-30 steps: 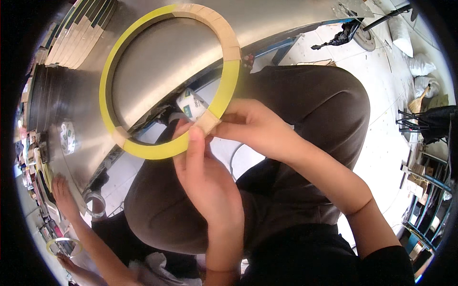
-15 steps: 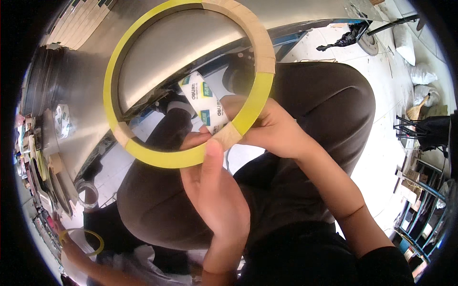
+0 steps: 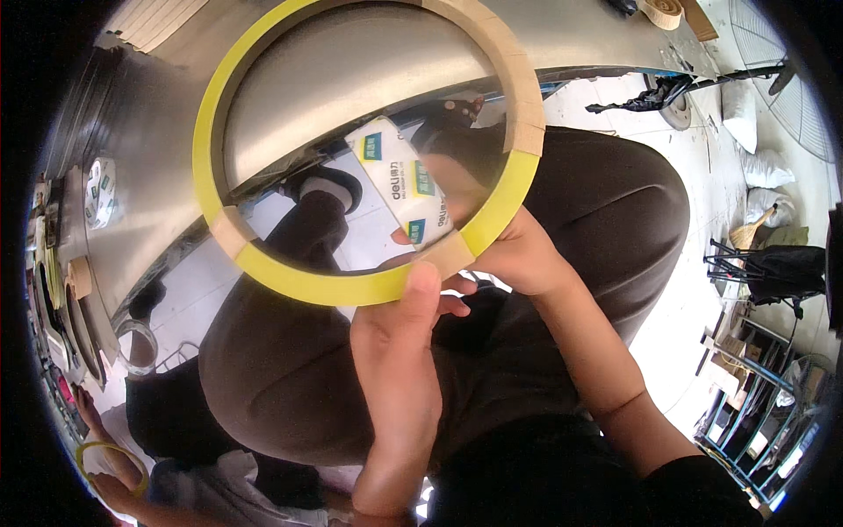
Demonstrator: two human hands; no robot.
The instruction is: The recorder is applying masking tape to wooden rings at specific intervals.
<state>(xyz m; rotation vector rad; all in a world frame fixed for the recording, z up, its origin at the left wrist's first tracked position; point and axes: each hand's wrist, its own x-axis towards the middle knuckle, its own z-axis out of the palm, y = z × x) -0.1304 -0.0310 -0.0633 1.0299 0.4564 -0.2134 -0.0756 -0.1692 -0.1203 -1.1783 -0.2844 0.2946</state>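
Note:
A large ring (image 3: 335,288), banded in yellow and tan lengths, stands in front of me above my lap. My left hand (image 3: 402,325) grips its lower rim, thumb on the near face beside a tan length, other fingers behind. My right hand (image 3: 520,250) reaches behind the ring's lower right side, closed on a white printed tape roll (image 3: 404,180). Through the ring's opening the roll shows tilted, close to the lower rim. Its far side and part of my right fingers are hidden.
A metal worktop (image 3: 360,66) lies beyond the ring, with another white printed roll (image 3: 100,193) at left. Stacked strips (image 3: 158,22) sit at the far left. At lower left another person's hand holds a yellow ring (image 3: 140,470). A blue rack (image 3: 764,413) stands at right.
The ring and both hands sit slightly farther right in view. The tape roll has turned, showing more of its printed surface. Some left fingertips now show below the rim.

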